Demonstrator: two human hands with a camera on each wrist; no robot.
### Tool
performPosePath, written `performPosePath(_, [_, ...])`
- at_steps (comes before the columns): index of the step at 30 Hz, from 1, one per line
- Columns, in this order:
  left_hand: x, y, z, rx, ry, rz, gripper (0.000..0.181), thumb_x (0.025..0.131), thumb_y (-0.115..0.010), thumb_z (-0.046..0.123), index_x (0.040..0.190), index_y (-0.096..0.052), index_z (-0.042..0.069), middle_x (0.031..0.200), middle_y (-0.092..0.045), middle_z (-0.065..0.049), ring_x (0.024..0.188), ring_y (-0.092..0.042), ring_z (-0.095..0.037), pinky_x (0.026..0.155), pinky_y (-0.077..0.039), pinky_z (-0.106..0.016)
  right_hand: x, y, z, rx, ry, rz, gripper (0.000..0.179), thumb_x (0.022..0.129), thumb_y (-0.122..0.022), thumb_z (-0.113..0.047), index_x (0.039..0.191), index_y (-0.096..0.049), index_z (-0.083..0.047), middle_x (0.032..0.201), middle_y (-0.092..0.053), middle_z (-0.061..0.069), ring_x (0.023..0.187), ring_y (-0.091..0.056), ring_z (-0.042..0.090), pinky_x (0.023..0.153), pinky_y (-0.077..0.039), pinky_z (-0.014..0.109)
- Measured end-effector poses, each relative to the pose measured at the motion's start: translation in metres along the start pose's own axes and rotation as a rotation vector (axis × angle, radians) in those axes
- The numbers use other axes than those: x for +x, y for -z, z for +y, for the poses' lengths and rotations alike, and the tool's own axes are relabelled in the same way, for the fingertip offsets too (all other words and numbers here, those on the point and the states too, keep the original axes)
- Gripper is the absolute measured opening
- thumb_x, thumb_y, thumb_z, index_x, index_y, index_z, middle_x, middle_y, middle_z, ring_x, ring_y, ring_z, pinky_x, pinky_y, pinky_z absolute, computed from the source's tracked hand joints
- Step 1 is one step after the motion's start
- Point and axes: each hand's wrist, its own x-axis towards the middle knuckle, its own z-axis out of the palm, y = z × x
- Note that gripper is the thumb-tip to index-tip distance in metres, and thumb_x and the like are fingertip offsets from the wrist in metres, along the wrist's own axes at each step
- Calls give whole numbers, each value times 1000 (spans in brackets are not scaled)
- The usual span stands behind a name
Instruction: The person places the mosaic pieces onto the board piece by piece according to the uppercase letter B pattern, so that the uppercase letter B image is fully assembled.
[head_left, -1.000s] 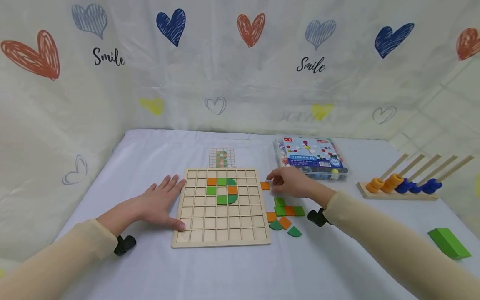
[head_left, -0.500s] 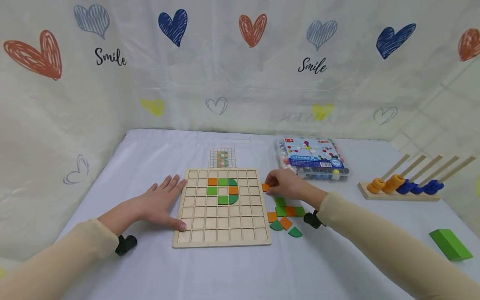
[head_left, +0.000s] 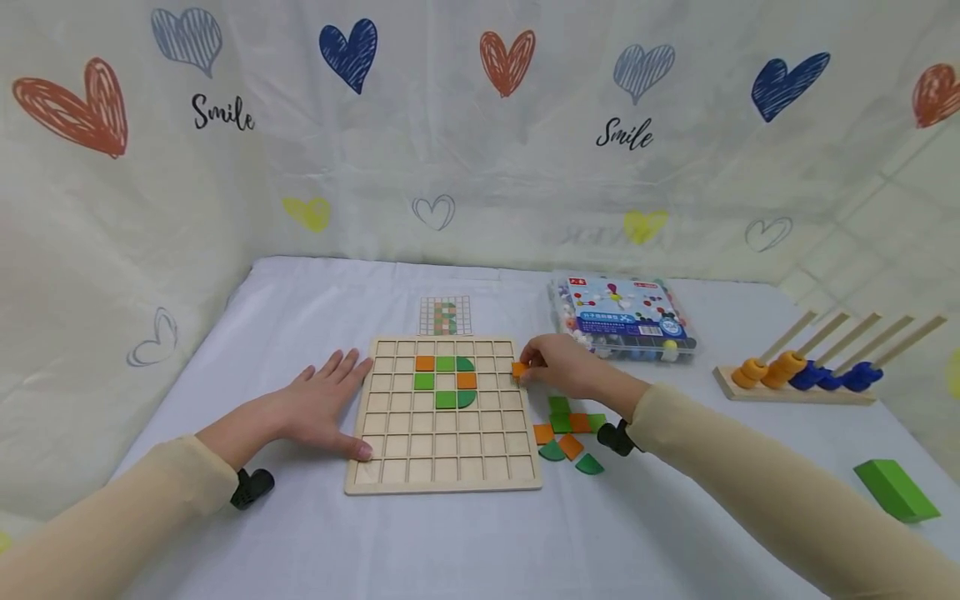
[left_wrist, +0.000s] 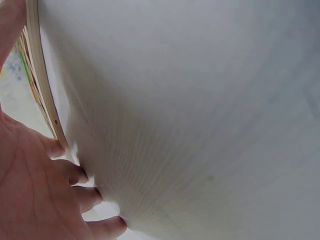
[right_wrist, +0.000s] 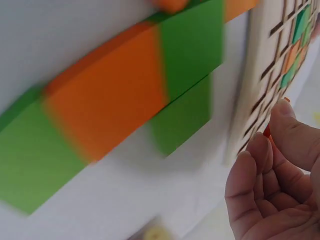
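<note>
A wooden grid board (head_left: 420, 447) lies on the white table, with orange, light green and dark green tiles set in its upper middle cells. My left hand (head_left: 318, 408) spreads along the board's left edge, thumb on its lower left corner and fingertips at the rim. At the right edge, my right hand (head_left: 566, 365) pinches an orange square tile (head_left: 518, 371) between thumb and fingers, over the board's rim. In the right wrist view only a sliver of that tile (right_wrist: 267, 131) shows between the fingertips.
Loose green tiles (head_left: 559, 422), orange tiles (head_left: 570, 447) and dark green quarter-round tiles (head_left: 589, 464) lie right of the board. Behind it is a small pattern card (head_left: 445, 316). A clear box of beads (head_left: 622, 315), a peg stand (head_left: 798, 383) and a green block (head_left: 897, 489) stand farther right.
My right hand has closed on the orange tile beside the board and moved it left over the board's right edge. My left hand stays in place.
</note>
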Motion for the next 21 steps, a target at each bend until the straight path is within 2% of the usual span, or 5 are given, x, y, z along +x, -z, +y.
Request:
performPosePath(12, [0, -1, -1, -14, -8, 4, 135, 72, -75, 76, 162, -12, -3, 169, -5, -31, 156, -4, -54, 116, -13, -79, 18, -26, -69, 1, 155, -31, 21, 95, -74, -17, 112, -72, -5, 99, -71, 6, 88, -59, 17, 85, -54, 31])
performPosePath(16, [1, -1, -2, -9, 0, 4, 136, 72, -75, 77, 162, -12, -3, 169, -4, -30, 156, -4, -53, 116, -13, -78, 20, -32, -86, -6, 199, -39, 21, 93, -76, -17, 111, -73, -6, 97, -71, 4, 86, -61, 15, 83, -54, 31])
performPosePath(21, [2, -2, -3, -9, 7, -5, 137, 71, -74, 78, 163, -11, -2, 170, -4, -29, 156, -3, -53, 117, -13, -77, 23, -40, -101, -18, 211, -57, 23, 91, -79, -19, 109, -74, -5, 89, -68, 2, 81, -58, 15, 79, -52, 29])
